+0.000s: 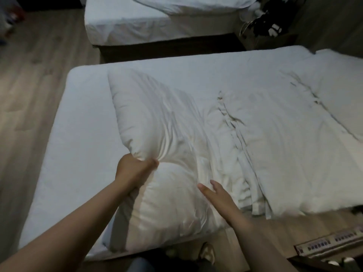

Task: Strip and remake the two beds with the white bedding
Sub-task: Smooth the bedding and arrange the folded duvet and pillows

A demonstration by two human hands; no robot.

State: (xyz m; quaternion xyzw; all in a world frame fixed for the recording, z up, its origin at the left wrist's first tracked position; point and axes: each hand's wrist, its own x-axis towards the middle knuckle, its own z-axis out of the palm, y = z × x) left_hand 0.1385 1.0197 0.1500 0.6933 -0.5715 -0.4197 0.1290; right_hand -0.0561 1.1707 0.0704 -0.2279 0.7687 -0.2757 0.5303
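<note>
While the left hand [135, 171] clenches a bunch of the duvet [153, 118], its fingers curled tight into the cloth, the right hand [218, 195] is spread over the puffy part nearest the person. Its fingers [205, 188] are straight and hold nothing, and whether they touch the cloth cannot be told. The duvet lies across the bed [78, 134], toward the bed's left end, where a strip of smooth white cover shows bare. Its near part bulges over the bed's near edge. Just beside it, toward the middle of the bed, a crumpled sheet [241, 158] lies in long pleats, touching the duvet. The far bed [121, 22] stands beyond, well apart, with white bedding heaped on it. The likely trouble is the single bunched grip: a pull from one point would probably drag the duvet askew and twist it rather than move it flat. The overhanging part could slide off the bed's near edge onto the floor [39, 65] if the left hand lets go before the weight is back on the bed. A hard tug might also catch the pleated sheet and haul it along, or ruck the cover beneath.
</note>
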